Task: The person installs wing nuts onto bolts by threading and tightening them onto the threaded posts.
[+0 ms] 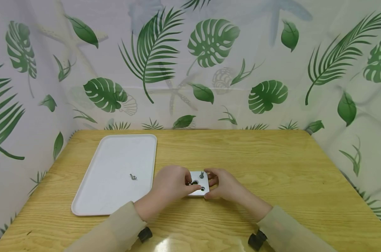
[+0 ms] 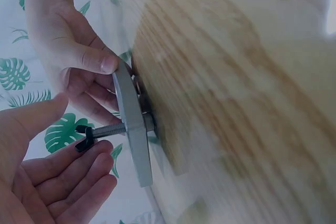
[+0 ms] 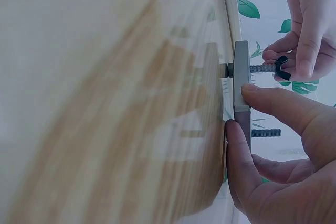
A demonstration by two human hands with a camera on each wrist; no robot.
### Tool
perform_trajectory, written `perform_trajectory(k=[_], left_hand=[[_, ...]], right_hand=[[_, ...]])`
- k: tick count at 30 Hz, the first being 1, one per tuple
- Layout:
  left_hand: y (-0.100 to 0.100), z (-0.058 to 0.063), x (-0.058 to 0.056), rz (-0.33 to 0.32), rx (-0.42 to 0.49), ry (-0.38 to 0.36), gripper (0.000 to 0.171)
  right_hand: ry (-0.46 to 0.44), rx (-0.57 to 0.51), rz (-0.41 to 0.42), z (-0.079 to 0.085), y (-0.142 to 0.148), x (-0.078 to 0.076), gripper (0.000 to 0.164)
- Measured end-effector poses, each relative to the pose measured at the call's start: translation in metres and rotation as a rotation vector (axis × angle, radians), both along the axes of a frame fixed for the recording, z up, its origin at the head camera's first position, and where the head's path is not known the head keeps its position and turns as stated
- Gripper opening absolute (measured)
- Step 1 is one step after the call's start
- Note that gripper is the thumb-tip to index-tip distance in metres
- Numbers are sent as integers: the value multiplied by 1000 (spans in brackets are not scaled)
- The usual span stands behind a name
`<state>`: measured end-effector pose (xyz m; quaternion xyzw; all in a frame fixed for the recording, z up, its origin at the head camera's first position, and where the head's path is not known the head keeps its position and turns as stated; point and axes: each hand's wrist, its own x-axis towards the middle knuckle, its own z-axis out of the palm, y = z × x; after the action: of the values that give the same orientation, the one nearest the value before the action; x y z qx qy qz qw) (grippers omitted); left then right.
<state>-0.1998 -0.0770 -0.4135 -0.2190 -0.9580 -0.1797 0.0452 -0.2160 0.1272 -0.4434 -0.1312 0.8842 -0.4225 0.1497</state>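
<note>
My right hand [image 1: 223, 183] grips a flat silver metal plate [image 1: 206, 182] by its right edge, thumb on one face and fingers against the other. A long threaded bolt [image 2: 109, 129] passes through the plate, its head on the table side. On this bolt sits a black wing nut [image 3: 283, 68]. My left hand [image 1: 174, 180] is around the wing nut. In the left wrist view its thumb [image 2: 55, 108] stands apart from the nut, while the loosely bent fingers lie just below it. A second bolt [image 3: 266, 133], without a nut, sticks out of the plate near my right fingers.
A white tray [image 1: 115, 154] lies on the left of the wooden table [image 1: 272, 157]. On it rests a small silver wing nut [image 1: 133, 177]. Leaf-patterned cloth [image 1: 178, 70] hangs behind the table and along both sides.
</note>
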Motion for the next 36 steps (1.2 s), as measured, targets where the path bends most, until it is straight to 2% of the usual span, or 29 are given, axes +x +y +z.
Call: perform_trajectory(k=[6,13,18,22,26,31,36], left_hand=[[6,-1,-2,6,-5,16,32],[8,-3,-3,-6,-16,44,19],[7,-4,-2,-24,22,65,10],[7,-5,0,-34,47,60,16],[8,-5,0,-36,35,54,22],[8,-4,1,-35,30,33,15],[7,-3,3,-63,56,4,7]], right_hand=[[-3,-1,-15,-2,2,0,82],[-1,16,-50,0,0,0,82],[5,16,-44,1,-1,0,81],[11,16,-36,1,0,0,81],[16,12,-29,-1,1,0,81],[7,-3,-27,-1,-1,1,81],[6,-5,-34,-1,-1,2,81]])
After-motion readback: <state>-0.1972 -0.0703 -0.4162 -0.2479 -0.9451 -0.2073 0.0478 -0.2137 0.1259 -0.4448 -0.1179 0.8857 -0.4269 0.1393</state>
